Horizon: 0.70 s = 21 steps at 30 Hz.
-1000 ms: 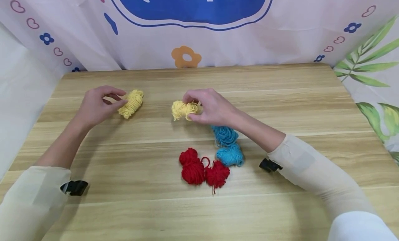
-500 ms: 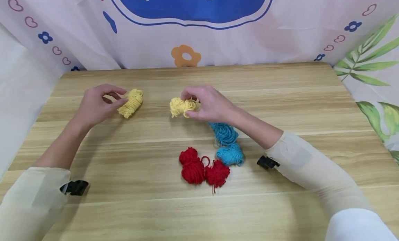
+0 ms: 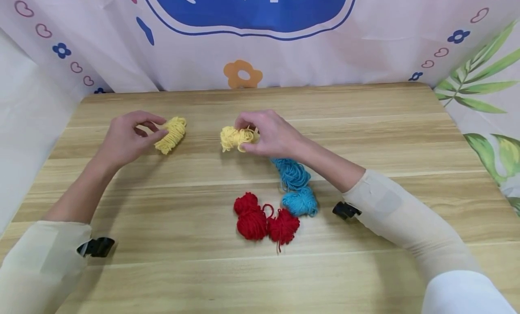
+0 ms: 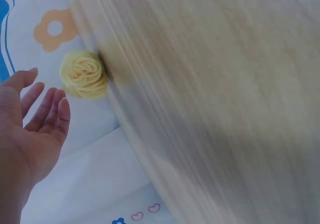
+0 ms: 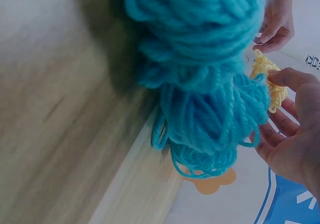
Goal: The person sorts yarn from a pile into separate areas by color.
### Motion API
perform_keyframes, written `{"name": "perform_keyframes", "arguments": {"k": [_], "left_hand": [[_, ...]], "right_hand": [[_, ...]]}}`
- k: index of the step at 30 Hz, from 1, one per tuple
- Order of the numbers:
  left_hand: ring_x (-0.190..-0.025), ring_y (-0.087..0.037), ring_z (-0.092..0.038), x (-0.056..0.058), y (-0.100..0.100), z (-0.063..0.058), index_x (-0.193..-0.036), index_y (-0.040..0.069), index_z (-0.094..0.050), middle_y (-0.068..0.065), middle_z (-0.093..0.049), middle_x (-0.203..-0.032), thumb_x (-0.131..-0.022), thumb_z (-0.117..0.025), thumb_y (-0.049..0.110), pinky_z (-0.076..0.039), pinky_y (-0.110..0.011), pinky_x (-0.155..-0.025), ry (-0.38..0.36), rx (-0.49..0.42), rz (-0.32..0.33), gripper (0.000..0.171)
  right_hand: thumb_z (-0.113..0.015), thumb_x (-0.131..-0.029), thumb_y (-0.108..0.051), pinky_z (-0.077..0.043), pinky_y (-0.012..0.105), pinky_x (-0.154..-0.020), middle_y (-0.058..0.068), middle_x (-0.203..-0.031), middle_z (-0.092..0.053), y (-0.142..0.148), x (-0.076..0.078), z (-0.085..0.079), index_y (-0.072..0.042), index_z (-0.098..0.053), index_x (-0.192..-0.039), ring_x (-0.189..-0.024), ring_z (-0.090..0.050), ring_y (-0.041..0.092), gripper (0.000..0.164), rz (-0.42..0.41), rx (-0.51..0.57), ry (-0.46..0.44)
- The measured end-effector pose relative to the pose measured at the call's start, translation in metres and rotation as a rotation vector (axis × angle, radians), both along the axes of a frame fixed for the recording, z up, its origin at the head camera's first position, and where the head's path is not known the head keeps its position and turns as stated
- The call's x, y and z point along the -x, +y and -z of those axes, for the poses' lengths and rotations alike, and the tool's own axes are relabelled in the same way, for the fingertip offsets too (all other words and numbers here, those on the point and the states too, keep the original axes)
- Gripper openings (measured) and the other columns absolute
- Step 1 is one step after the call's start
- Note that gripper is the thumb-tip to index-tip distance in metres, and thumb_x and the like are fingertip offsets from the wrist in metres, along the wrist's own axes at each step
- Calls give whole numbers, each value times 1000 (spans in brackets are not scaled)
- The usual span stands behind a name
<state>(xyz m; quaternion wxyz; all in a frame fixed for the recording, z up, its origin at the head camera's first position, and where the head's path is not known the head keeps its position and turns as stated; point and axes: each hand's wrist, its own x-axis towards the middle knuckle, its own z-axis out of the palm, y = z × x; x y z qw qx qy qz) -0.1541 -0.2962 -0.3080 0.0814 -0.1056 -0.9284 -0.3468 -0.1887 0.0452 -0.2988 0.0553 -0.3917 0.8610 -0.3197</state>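
Observation:
My right hand pinches a small yellow yarn bundle between thumb and fingers, close over the back middle of the table. In the right wrist view this yellow bundle shows partly behind blue yarn. At the back left, another yellow yarn bundle, wound lengthwise, lies tilted on the wood. Beside it is my left hand, thumb and fingers parted and relaxed. From the left wrist, a gap shows between those fingertips and the round end of a yellow bundle.
Two blue yarn bundles lie end to end below my right wrist, one partly hidden by it. Red yarn bundles sit next to them, with a loose loop. A printed cloth hangs behind the wooden table.
My right hand has shifted slightly left and back with its yellow yarn bundle, showing more of the blue yarn. My left hand has stayed almost in place.

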Motion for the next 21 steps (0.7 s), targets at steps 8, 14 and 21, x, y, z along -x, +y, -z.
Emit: {"name": "perform_keyframes", "arguments": {"k": [8,14,21], "left_hand": [[-83,11,-57,-4,0,-1,-113,-3,-75,-23,-71,-111,-91,-78,7,-47,-5,-70,-16,-6,4,24],[-84,9,-58,-7,3,0,-112,-1,-76,-20,-72,-111,-92,-78,6,-47,-6,-71,-14,-8,6,22],[-84,9,-59,-9,6,0,-112,-2,-76,-20,-72,-110,-91,-78,5,-48,-6,-71,-10,-13,17,21]], "right_hand": [[-81,-89,-13,-53,30,-96,7,-113,-75,-3,3,0,-5,-70,-116,-105,-68,19,30,9,-3,-10],[-80,-90,-12,-53,30,-96,7,-114,-75,-6,4,2,-5,-70,-117,-106,-67,18,29,14,6,-13],[-80,-90,-13,-53,30,-96,6,-113,-74,-9,7,2,-6,-70,-116,-106,-67,18,29,29,2,-27]]}}
